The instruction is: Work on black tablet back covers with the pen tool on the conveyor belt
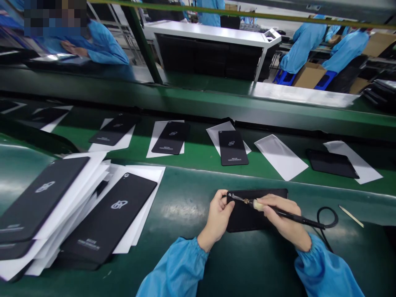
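Clenched, in the head view, around a slim black-handled tool (305, 220) with a pale collar and metal tip, my right grip (286, 220) sits over the right part of a flat black rectangular panel (247, 216) with rounded corners. My left grip (217, 218) pinches that panel's upper left corner between thumb and fingers. The panel lies between my two grips, on the green tabletop (182, 210); the tool's tip is at the same corner, just beside my left grip, though I cannot tell whether it touches. To the right I see a looped black cord (336, 219) and a thin pale stick (351, 216). Well apart on the left stands a pile of black panels and white sheets (113, 220).
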A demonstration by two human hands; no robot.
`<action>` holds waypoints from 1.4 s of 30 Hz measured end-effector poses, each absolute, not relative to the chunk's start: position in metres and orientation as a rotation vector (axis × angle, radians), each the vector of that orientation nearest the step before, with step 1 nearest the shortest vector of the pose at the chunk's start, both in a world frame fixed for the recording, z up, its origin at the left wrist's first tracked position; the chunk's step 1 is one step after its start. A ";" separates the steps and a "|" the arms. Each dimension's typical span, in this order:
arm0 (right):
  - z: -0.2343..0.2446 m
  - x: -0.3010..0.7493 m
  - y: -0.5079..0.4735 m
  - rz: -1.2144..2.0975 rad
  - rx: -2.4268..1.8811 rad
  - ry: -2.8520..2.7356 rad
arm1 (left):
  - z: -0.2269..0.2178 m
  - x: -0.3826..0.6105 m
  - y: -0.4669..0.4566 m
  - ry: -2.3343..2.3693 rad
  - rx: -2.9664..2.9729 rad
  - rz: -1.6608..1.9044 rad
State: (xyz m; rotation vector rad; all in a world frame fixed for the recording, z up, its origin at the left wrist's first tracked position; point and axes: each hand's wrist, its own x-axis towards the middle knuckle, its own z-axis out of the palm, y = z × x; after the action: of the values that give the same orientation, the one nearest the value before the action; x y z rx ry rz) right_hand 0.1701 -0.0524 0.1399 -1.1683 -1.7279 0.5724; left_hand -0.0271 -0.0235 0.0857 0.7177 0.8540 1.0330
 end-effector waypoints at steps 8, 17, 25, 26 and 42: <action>0.135 0.167 -0.052 0.584 -1.144 -1.749 | 0.087 -0.028 -0.024 0.861 0.713 1.027; 0.127 0.166 -0.071 0.464 -1.063 -1.731 | 0.081 -0.028 -0.023 0.859 0.700 1.027; 0.113 0.160 -0.087 0.329 -1.229 -1.609 | 0.082 -0.027 -0.023 0.864 0.709 1.027; 0.109 0.159 -0.088 0.346 -1.269 -1.565 | 0.082 -0.027 -0.023 0.863 0.704 1.028; 0.102 0.164 -0.105 0.633 -1.376 -1.329 | 0.080 -0.028 -0.022 0.850 0.611 1.023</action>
State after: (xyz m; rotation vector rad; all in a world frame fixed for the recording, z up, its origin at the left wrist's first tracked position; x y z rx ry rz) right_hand 0.1643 -0.1051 0.1016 -1.3757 -1.3292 0.6327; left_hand -0.0276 -0.0218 0.0799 0.6108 0.8504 1.0226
